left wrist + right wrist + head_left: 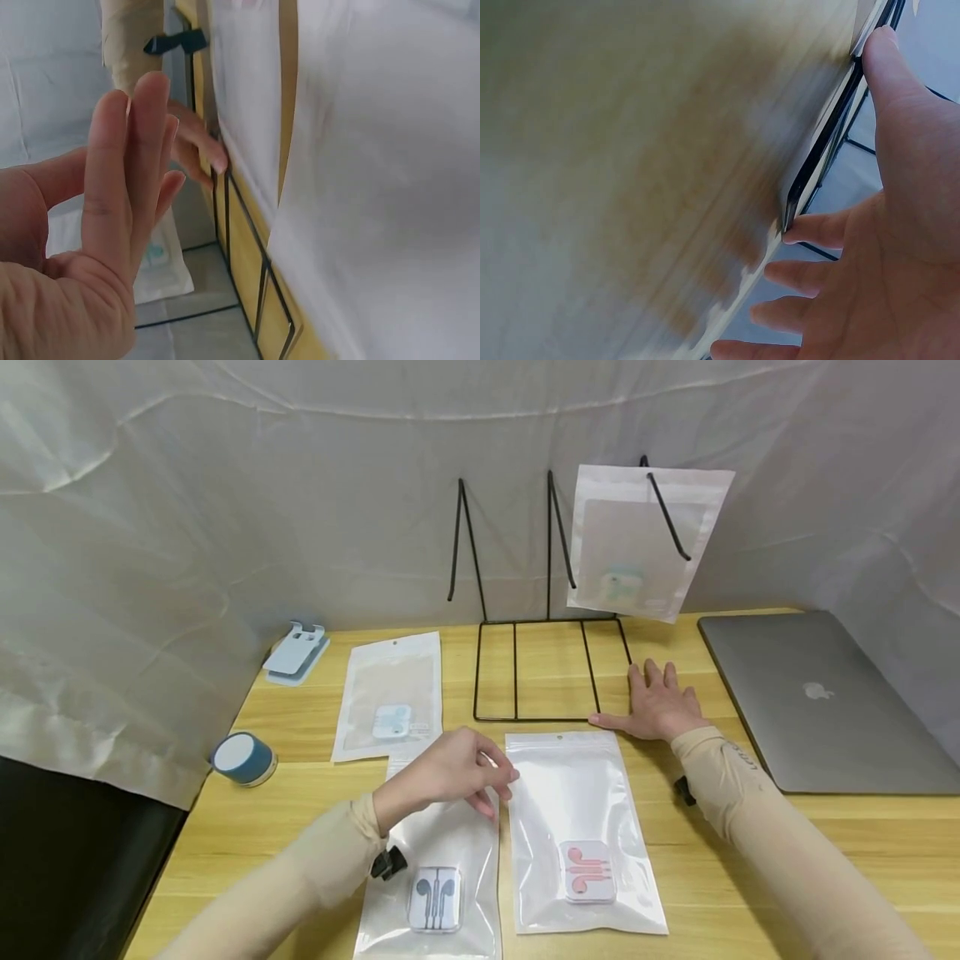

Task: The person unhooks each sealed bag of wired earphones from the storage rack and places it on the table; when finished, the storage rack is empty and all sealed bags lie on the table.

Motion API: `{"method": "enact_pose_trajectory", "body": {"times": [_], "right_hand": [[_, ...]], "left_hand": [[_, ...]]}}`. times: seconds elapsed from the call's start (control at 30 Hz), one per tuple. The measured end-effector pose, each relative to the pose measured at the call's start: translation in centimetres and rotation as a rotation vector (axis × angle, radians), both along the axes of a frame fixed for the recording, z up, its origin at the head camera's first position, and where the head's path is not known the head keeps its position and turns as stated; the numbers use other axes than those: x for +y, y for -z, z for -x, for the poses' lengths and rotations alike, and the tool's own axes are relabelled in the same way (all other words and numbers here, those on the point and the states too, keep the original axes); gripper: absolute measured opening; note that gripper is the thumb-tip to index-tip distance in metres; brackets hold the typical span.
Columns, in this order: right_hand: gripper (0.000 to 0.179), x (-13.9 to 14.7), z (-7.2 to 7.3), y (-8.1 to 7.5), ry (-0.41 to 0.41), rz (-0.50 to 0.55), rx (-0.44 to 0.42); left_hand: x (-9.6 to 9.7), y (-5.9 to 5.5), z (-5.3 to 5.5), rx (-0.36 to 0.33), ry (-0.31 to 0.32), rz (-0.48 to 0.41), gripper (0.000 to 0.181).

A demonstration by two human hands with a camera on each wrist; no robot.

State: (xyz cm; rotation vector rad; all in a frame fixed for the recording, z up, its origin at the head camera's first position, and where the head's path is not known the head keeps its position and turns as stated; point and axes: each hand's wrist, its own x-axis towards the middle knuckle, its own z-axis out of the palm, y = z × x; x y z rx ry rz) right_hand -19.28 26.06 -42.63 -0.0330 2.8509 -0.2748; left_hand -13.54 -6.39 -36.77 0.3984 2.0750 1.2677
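Holding nothing, the relaxed left hand (459, 768) hovers above the grey-earphone pouch (431, 852); the right hand (658, 703), fingers spread, touches the black wire display rack (515, 672)

The left arm (292, 872) comes in from the front left of the worktop (307, 789) and points to its middle. The left hand (459, 768) is held loose, with softly bent fingers (105, 172), two of them side by side up close. It is hard to tell if the thumb touches the first finger. The right arm (795, 852) leans in from the front right. The right hand (660, 703) is nearer the back edge, palm down, with its fingers spread toward that edge and its thumb stuck out to the left.
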Motion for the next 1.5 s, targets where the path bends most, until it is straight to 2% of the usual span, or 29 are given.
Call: {"method": "enact_pose_trajectory", "body": {"times": [0.2, 0.3, 0.43, 0.5, 0.57, 0.67, 0.77, 0.87, 0.93, 1.1, 1.27, 1.37, 1.5], "right_hand": [[0.122, 0.0, 0.0, -0.1, -0.001, 0.002, -0.001], [0.121, 0.0, 0.0, 0.0, 0.0, 0.002, -0.003], [0.122, 0.1, 0.0, 0.1, -0.001, -0.001, -0.011], [0.123, 0.0, -0.1, 0.0, -0.003, -0.005, -0.014], [0.124, 0.0, -0.1, 0.0, -0.001, -0.006, -0.012], [0.125, 0.1, -0.2, -0.1, 0.002, -0.009, -0.004], [0.125, 0.1, -0.2, 0.0, -0.002, -0.017, -0.006], [0.123, 0.0, -0.2, 0.2, -0.009, -0.018, -0.012], [0.123, -0.1, -0.1, 0.2, -0.009, -0.014, -0.011], [0.123, -0.1, 0.0, 0.1, -0.01, -0.008, 0.004], [0.122, -0.1, -0.2, 0.1, -0.01, -0.005, -0.015], [0.122, -0.1, -0.3, 0.0, -0.01, -0.01, -0.015], [0.122, -0.1, -0.2, -0.2, -0.011, -0.014, 0.006]], "left_hand": [[0.2, -0.5, 2.5, 0.1, 0.009, -0.011, 0.021], [0.2, -0.6, 4.2, 0.243, 0.002, 0.039, 0.026], [0.4, -0.4, 6.3, 0.485, -0.026, 0.176, 0.033], [0.6, -0.2, 7.3, 0.558, -0.034, 0.237, 0.037], [0.8, 0.0, 8.3, 0.602, -0.025, 0.281, 0.045], [1.2, 0.6, 9.8, 0.631, -0.01, 0.373, 0.064], [1.5, 1.3, 10.9, 0.633, 0.017, 0.509, 0.088], [1.3, 2.2, 11.7, 0.627, 0.057, 0.636, 0.107], [1.2, 2.7, 12.0, 0.631, 0.078, 0.683, 0.114], [0.7, 3.8, 12.4, 0.659, 0.111, 0.736, 0.121], [0.5, 4.9, 12.5, 0.614, 0.17, 0.765, 0.12], [0.6, 5.3, 12.5, 0.6, 0.175, 0.763, 0.119], [0.6, 5.4, 12.8, 0.618, 0.166, 0.763, 0.118]]}}
